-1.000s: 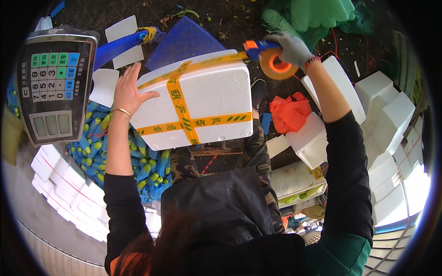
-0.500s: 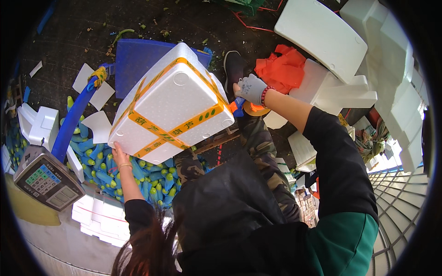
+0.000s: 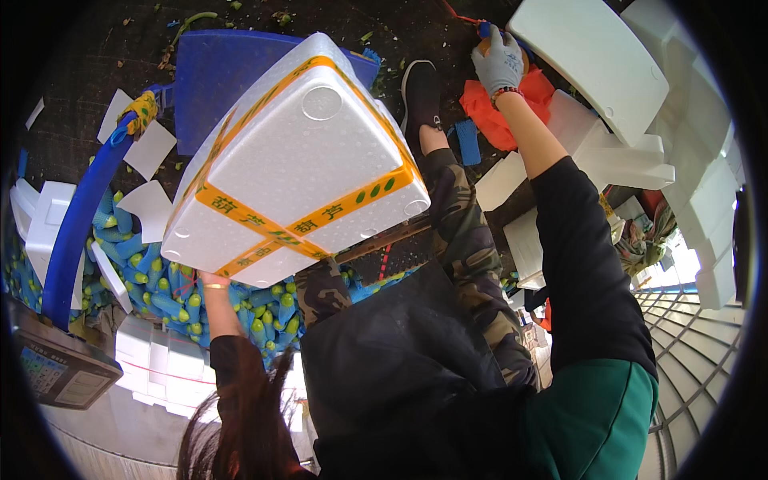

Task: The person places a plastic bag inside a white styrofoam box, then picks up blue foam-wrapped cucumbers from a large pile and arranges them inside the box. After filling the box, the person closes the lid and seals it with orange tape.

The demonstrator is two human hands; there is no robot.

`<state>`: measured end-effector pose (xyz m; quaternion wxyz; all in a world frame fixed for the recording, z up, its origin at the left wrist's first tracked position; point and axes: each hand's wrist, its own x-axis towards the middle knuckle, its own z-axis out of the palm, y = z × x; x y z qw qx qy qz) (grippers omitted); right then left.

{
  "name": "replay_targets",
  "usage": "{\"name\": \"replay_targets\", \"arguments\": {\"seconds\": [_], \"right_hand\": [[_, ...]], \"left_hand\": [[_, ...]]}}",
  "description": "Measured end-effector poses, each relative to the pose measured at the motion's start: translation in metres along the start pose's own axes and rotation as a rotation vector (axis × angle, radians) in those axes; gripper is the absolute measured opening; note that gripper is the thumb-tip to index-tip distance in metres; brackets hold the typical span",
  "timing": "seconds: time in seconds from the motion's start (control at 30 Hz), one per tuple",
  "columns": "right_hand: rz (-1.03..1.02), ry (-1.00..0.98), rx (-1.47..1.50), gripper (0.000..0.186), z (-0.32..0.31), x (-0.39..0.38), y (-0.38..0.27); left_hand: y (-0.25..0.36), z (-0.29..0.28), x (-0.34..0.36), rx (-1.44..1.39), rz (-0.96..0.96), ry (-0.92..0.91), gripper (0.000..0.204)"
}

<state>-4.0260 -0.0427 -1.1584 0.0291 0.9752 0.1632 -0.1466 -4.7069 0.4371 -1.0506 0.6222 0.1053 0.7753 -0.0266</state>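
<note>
A white foam box [image 3: 308, 168] with yellow printed tape crossing its face is tilted up in front of me. My left hand [image 3: 213, 280] supports its lower left edge; its fingers are mostly hidden beneath the box. My right hand [image 3: 500, 64], in a grey glove, is raised at the upper right, apart from the box. It is closed around a tape dispenser [image 3: 484, 30], of which only a blue part and some of the brownish-orange roll show. Below that hand lies a bright orange-red cloth or bag [image 3: 488, 112].
Green gourds in blue netting [image 3: 172, 300] are heaped behind the box. A scale [image 3: 60, 364] with a blue-wrapped post [image 3: 84, 224] stands left. A blue panel [image 3: 216, 80] lies beyond. White foam lids [image 3: 592, 68] and foam boxes [image 3: 696, 152] crowd the right.
My right hand has moved up and away from the box with the tape dispenser. The box appears larger and slightly higher, and my left hand has slipped further under its edge.
</note>
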Motion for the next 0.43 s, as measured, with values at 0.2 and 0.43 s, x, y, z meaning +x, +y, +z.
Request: {"name": "replay_targets", "arguments": {"seconds": [0.2,0.43], "right_hand": [[0.062,-0.950,1.039,0.073,-0.013,-0.174,-0.104],[0.611,-1.000,1.088,0.072,-0.006,-0.075,-0.153]], "left_hand": [[-0.002,0.021,0.018,-0.059,-0.001,-0.017,0.066],[0.004,0.018,0.056,-0.134,0.069,-0.550,0.062]]}}
